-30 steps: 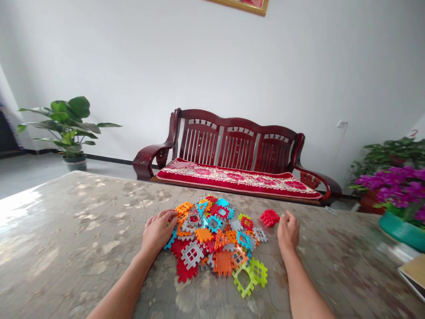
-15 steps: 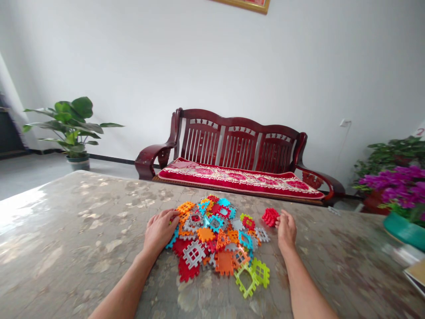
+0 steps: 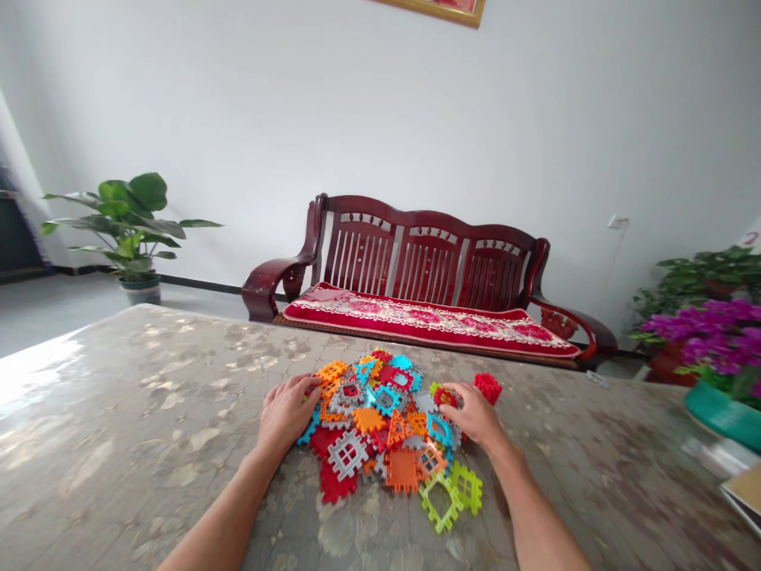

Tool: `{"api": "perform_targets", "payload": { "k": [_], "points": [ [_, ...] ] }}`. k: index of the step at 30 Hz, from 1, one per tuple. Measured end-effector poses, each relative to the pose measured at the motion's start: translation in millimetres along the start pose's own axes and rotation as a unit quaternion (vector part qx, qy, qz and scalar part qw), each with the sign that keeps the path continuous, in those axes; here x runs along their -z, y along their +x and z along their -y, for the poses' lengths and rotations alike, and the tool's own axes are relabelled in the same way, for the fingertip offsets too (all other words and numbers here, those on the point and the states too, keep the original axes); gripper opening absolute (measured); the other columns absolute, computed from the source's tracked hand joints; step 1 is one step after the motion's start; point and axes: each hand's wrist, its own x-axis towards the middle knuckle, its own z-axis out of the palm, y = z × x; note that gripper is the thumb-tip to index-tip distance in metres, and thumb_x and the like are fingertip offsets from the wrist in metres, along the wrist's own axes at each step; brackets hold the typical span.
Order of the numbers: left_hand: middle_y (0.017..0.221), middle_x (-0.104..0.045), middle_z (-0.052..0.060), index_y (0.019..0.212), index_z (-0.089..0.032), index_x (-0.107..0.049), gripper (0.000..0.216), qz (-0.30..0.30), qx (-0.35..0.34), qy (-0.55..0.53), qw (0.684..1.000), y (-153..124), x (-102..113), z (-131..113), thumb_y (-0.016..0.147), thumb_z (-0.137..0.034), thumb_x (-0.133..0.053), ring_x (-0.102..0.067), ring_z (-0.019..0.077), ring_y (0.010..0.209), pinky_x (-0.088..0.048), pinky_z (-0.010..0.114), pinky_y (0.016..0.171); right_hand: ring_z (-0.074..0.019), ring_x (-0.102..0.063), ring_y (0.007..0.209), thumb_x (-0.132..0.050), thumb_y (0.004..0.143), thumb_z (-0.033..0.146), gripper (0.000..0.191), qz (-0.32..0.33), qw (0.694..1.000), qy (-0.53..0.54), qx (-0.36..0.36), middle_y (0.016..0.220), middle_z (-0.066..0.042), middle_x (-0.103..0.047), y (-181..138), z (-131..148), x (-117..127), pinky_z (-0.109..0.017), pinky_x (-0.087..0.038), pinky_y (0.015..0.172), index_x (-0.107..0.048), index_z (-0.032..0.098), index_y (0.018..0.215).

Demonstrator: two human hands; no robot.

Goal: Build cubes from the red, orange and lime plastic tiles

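A heap of toothed plastic building tiles (image 3: 369, 420) in orange, blue, grey, red and green lies on the table. My left hand (image 3: 290, 412) rests at the heap's left edge, fingers bent together over it. A speck of green shows by those fingertips, but what they hold is hidden. At the right side of the heap, my right hand (image 3: 476, 412) has its thumb and fingers closed around a green-and-red tile (image 3: 441, 394). Just behind that hand sits a small red block of tiles (image 3: 487, 387). Two lime-green tiles (image 3: 441, 501) lie at the heap's near right corner.
The patterned tabletop (image 3: 148, 412) spreads around the heap. Beyond it stands a dark red wooden bench (image 3: 428, 262) with a floral cover. A teal pot of purple flowers (image 3: 722, 412) and a notebook (image 3: 743, 496) are at the right edge. A potted plant (image 3: 139, 230) stands at the left.
My right hand has moved left from the red block to the green-and-red tile. The red block now sits apart from its fingertips. My left hand has stayed in place.
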Motion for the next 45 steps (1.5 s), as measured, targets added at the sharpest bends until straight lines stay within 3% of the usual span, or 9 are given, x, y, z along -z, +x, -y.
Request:
{"api": "perform_targets", "payload": {
  "k": [4,9,16,20,24,33,38,41,45],
  "points": [
    [0.133,-0.064,0.000,0.110,-0.033,-0.069,0.034,-0.003,-0.001,0.003,1.000,0.3,-0.7,0.5,0.092,-0.041,-0.041,-0.055,0.0203,0.124,-0.031,0.040,0.110,-0.0260,-0.065,0.105,-0.065,0.072,0.031,0.043,0.034,0.998,-0.052,-0.004,0.112,-0.008,-0.072,-0.4,3.9,0.6,-0.040,-0.049,0.093,-0.069,0.022,0.113],
    [0.133,-0.064,0.000,0.109,-0.032,-0.070,0.034,-0.004,-0.005,0.007,1.000,0.6,-1.5,1.9,0.092,-0.040,-0.041,-0.056,0.0201,0.123,-0.032,0.038,0.108,-0.0264,-0.065,0.104,-0.064,0.072,0.028,0.046,0.015,0.997,-0.081,-0.013,0.112,-0.009,-0.072,-1.6,10.6,-2.0,-0.040,-0.049,0.093,-0.067,0.021,0.117],
    [0.132,-0.065,0.001,0.111,-0.031,-0.069,0.034,-0.002,-0.006,0.006,1.000,1.0,-1.4,1.9,0.092,-0.037,-0.041,-0.057,0.0200,0.121,-0.032,0.040,0.109,-0.0251,-0.063,0.105,-0.061,0.074,0.035,0.044,-0.133,0.989,-0.061,-0.004,0.111,-0.009,-0.070,4.6,1.9,7.9,-0.038,-0.047,0.094,-0.065,0.020,0.115],
    [0.131,-0.065,0.000,0.110,-0.032,-0.069,0.033,-0.007,-0.005,0.008,1.000,1.3,-2.6,2.6,0.092,-0.039,-0.042,-0.057,0.0208,0.122,-0.032,0.040,0.108,-0.0268,-0.063,0.100,-0.057,0.075,0.043,0.051,-0.234,0.967,-0.068,-0.075,0.110,-0.013,-0.069,10.8,-22.0,25.7,-0.039,-0.047,0.091,-0.062,0.016,0.119],
    [0.130,-0.066,-0.001,0.110,-0.032,-0.069,0.033,-0.012,-0.005,0.006,1.000,0.8,-2.9,2.7,0.092,-0.038,-0.042,-0.057,0.0207,0.121,-0.033,0.040,0.108,-0.0291,-0.062,0.100,-0.058,0.073,0.046,0.058,-0.270,0.948,-0.108,-0.129,0.111,-0.015,-0.069,10.4,-38.9,36.2,-0.040,-0.045,0.090,-0.061,0.015,0.121],
    [0.131,-0.065,0.001,0.111,-0.030,-0.069,0.034,0.001,-0.001,0.012,1.000,-0.2,0.6,-0.8,0.092,-0.037,-0.042,-0.057,0.0217,0.121,-0.033,0.042,0.108,-0.0311,-0.061,0.099,-0.055,0.079,0.047,0.056,-0.243,0.941,-0.178,-0.157,0.114,-0.017,-0.069,3.3,-42.2,33.6,-0.041,-0.043,0.087,-0.062,0.015,0.124],
    [0.131,-0.065,0.001,0.111,-0.030,-0.069,0.034,-0.003,0.002,0.006,1.000,-1.4,2.2,-2.6,0.091,-0.037,-0.042,-0.057,0.0219,0.121,-0.033,0.042,0.108,-0.0285,-0.061,0.101,-0.048,0.083,0.043,0.042,-0.256,0.955,-0.125,-0.088,0.111,-0.013,-0.070,6.5,-26.5,28.8,-0.041,-0.043,0.093,-0.069,0.018,0.109],
    [0.131,-0.065,0.001,0.110,-0.030,-0.069,0.033,-0.008,-0.001,0.006,1.000,-0.7,0.7,-1.4,0.091,-0.037,-0.043,-0.057,0.0217,0.121,-0.033,0.041,0.108,-0.0248,-0.063,0.100,-0.048,0.083,0.039,0.035,-0.197,0.978,-0.043,-0.045,0.105,-0.009,-0.072,11.0,-6.8,14.9,-0.038,-0.046,0.093,-0.071,0.021,0.102],
    [0.130,-0.066,0.001,0.109,-0.031,-0.070,0.033,-0.012,-0.002,0.005,1.000,1.2,-2.7,1.6,0.091,-0.039,-0.043,-0.057,0.0214,0.122,-0.032,0.042,0.109,-0.0234,-0.063,0.107,-0.052,0.082,0.034,0.035,-0.080,0.997,0.015,-0.006,0.111,-0.006,-0.072,12.6,22.2,-14.3,-0.037,-0.047,0.096,-0.070,0.023,0.110]
  ]
}}
